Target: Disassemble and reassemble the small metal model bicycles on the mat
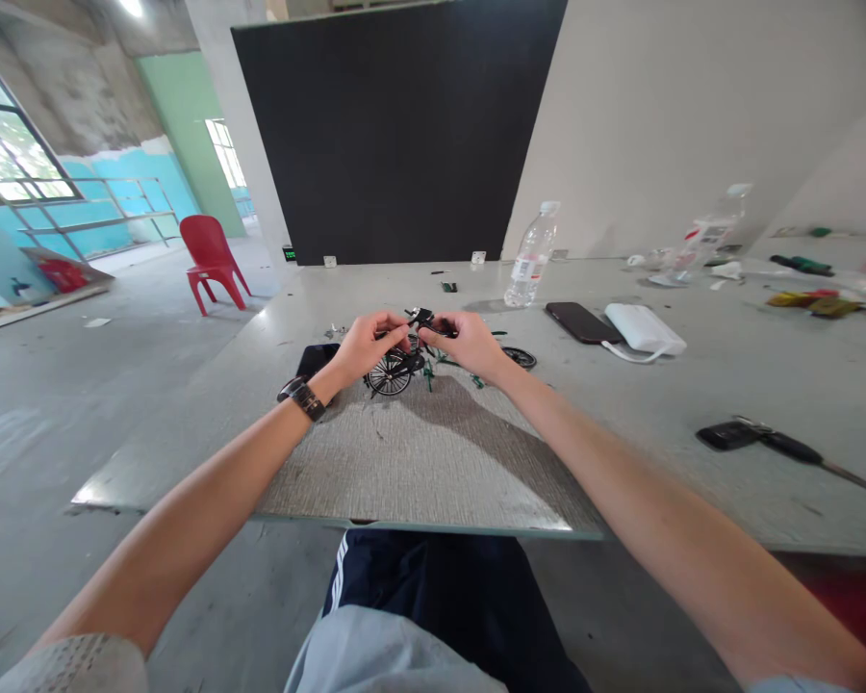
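A small black model bicycle [395, 371] stands on the grey table between my hands, its spoked wheel towards me. My left hand [370, 345] pinches it from the left, near the handlebar [420, 316]. From the right, my right hand [469, 342] has its fingers closed on the same upper part. Fine details under the fingertips are hidden. Small green parts [428, 375] lie close to the wheel, and a loose black wheel [520, 357] lies just right of my right hand.
A dark phone [318, 360] lies behind my left wrist. Further right are a plastic bottle [532, 255], a brown phone [578, 322], a white power bank [642, 329] and keys [728, 434]. A black panel [404, 135] stands at the table's back edge.
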`<state>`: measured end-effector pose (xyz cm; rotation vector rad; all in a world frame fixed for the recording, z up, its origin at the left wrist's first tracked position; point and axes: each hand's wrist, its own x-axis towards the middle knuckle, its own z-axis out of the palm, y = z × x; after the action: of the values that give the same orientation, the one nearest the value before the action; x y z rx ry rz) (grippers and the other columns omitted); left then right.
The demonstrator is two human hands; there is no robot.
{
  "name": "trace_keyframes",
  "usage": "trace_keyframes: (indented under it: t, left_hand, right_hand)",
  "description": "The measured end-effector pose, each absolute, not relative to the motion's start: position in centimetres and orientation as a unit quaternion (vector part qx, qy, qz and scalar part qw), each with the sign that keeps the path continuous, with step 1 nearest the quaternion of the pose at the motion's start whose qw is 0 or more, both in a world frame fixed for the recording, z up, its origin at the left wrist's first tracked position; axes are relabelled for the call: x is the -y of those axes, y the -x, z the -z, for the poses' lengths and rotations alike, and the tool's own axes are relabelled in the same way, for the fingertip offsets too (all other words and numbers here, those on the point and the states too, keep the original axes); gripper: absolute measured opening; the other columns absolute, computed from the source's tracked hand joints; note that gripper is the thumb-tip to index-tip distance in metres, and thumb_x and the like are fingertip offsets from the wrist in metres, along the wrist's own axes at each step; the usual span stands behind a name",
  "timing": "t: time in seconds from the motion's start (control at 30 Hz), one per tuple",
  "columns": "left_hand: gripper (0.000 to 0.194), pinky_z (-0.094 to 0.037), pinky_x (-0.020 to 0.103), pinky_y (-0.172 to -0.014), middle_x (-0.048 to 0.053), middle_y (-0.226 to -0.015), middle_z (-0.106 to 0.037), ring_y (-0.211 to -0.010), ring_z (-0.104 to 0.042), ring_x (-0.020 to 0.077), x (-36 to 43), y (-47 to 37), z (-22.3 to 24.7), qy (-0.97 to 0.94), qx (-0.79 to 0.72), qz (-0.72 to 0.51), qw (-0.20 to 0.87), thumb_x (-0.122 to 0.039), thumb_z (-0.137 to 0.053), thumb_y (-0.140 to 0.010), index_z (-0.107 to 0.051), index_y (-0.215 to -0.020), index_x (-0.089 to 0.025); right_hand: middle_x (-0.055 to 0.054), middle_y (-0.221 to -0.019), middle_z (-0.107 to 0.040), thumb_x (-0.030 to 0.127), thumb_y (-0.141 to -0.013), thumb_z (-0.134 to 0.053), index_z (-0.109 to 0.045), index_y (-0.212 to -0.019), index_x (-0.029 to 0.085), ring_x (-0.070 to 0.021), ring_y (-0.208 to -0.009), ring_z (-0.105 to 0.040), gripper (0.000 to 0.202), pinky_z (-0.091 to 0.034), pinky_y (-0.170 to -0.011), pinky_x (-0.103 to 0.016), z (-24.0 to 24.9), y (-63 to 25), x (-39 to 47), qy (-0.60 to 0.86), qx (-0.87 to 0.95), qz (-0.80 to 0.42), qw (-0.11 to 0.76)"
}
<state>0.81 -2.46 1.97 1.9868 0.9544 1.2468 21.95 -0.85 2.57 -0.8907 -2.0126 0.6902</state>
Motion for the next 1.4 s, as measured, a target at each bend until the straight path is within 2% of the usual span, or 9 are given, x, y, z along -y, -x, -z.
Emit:
trace_keyframes:
  t: [0.13, 0.27, 0.53, 0.83, 0.97, 1.07, 1.17, 1.23, 1.4]
  left_hand:
    - [0.017, -0.057, 0.033, -0.081, 0.006, -0.081, -0.075, -0.079, -0.071, 0.0167, 2.35, -0.86, -1.82, -0.748, -0.359, -0.473, 0.295, -0.033, -0.062, -0.095, -0.067, -0.094, -0.017]
    - [0.019, -0.057, 0.034, -0.081, 0.005, -0.081, -0.075, -0.08, -0.073, 0.0176, 2.17, -0.7, -1.58, -0.742, -0.361, -0.478, 0.302, -0.033, -0.063, -0.095, -0.062, -0.106, -0.017]
    - [0.041, -0.058, 0.037, -0.086, 0.001, -0.079, -0.073, -0.079, -0.074, 0.0176, 2.48, -0.8, -1.44, -0.727, -0.34, -0.51, 0.309, -0.027, -0.063, -0.095, -0.047, -0.132, -0.021]
    - [0.027, -0.057, 0.035, -0.084, 0.002, -0.081, -0.074, -0.08, -0.073, 0.0168, 2.7, -0.66, -1.68, -0.762, -0.33, -0.478, 0.286, -0.027, -0.06, -0.098, -0.059, -0.124, -0.021]
    - [0.023, -0.057, 0.033, -0.083, 0.003, -0.082, -0.074, -0.082, -0.073, 0.0169, 2.52, -0.47, -1.56, -0.771, -0.316, -0.472, 0.288, -0.026, -0.059, -0.099, -0.062, -0.121, -0.02]
    - [0.031, -0.058, 0.034, -0.083, 0.002, -0.082, -0.074, -0.081, -0.074, 0.0172, 2.32, -0.48, -1.32, -0.761, -0.316, -0.48, 0.302, -0.027, -0.061, -0.098, -0.055, -0.128, -0.02]
    - [0.042, -0.059, 0.036, -0.08, 0.002, -0.081, -0.076, -0.079, -0.075, 0.0185, 2.21, -0.7, -1.15, -0.743, -0.322, -0.487, 0.327, -0.028, -0.065, -0.096, -0.045, -0.133, -0.02]
    - [0.042, -0.059, 0.036, -0.08, 0.003, -0.081, -0.076, -0.081, -0.076, 0.0196, 2.2, -0.88, -1.17, -0.729, -0.329, -0.495, 0.339, -0.028, -0.067, -0.095, -0.044, -0.13, -0.019]
    - [0.037, -0.058, 0.037, -0.085, 0.01, -0.103, -0.077, -0.1, -0.074, 0.024, 2.14, -0.89, -1.31, -0.705, -0.38, -0.488, 0.346, -0.039, -0.073, -0.09, -0.059, -0.117, -0.017]
  right_hand:
    - [0.004, -0.066, -0.038, 0.075, -0.085, -0.064, -0.05, -0.07, 0.022, -0.0127, -0.061, -0.031, 0.057, -0.023, -0.058, -0.031, -2.33, -22.0, 0.56, 0.352, 0.797, -0.278, 0.404]
    - [0.003, -0.068, -0.042, 0.073, -0.086, -0.063, -0.054, -0.074, 0.021, -0.0132, -0.063, -0.034, 0.054, -0.025, -0.059, -0.031, -2.21, -22.02, 0.25, 0.338, 0.802, -0.282, 0.403]
    - [0.003, -0.067, -0.044, 0.071, -0.089, -0.061, -0.056, -0.074, 0.021, -0.0129, -0.061, -0.033, 0.052, -0.026, -0.058, -0.032, -2.42, -21.87, 0.46, 0.352, 0.804, -0.271, 0.396]
    - [0.003, -0.067, -0.046, 0.068, -0.088, -0.065, -0.06, -0.077, 0.02, -0.0123, -0.06, -0.035, 0.049, -0.026, -0.058, -0.031, -1.95, -21.9, 0.21, 0.347, 0.796, -0.293, 0.401]
    - [0.002, -0.069, -0.05, 0.066, -0.089, -0.065, -0.069, -0.089, 0.02, -0.0119, -0.059, -0.035, 0.046, -0.026, -0.056, -0.031, -2.03, -21.9, 0.48, 0.347, 0.791, -0.304, 0.402]
    - [0.002, -0.067, -0.051, 0.066, -0.088, -0.067, -0.071, -0.1, 0.021, -0.0123, -0.058, -0.037, 0.046, -0.027, -0.055, -0.031, -2.18, -21.73, 0.78, 0.348, 0.78, -0.327, 0.403]
    - [0.003, -0.065, -0.048, 0.065, -0.086, -0.07, -0.07, -0.1, 0.022, -0.013, -0.06, -0.04, 0.045, -0.028, -0.055, -0.03, -2.18, -21.36, 0.91, 0.339, 0.757, -0.364, 0.423]
    - [0.003, -0.067, -0.049, 0.065, -0.085, -0.071, -0.07, -0.1, 0.023, -0.013, -0.06, -0.041, 0.044, -0.029, -0.054, -0.03, -2.09, -21.14, 0.85, 0.331, 0.738, -0.38, 0.448]
    - [0.0, -0.075, -0.056, 0.066, -0.084, -0.071, -0.068, -0.1, 0.025, -0.013, -0.059, -0.043, 0.045, -0.033, -0.052, -0.03, -1.72, -21.26, 0.43, 0.356, 0.687, -0.366, 0.517]
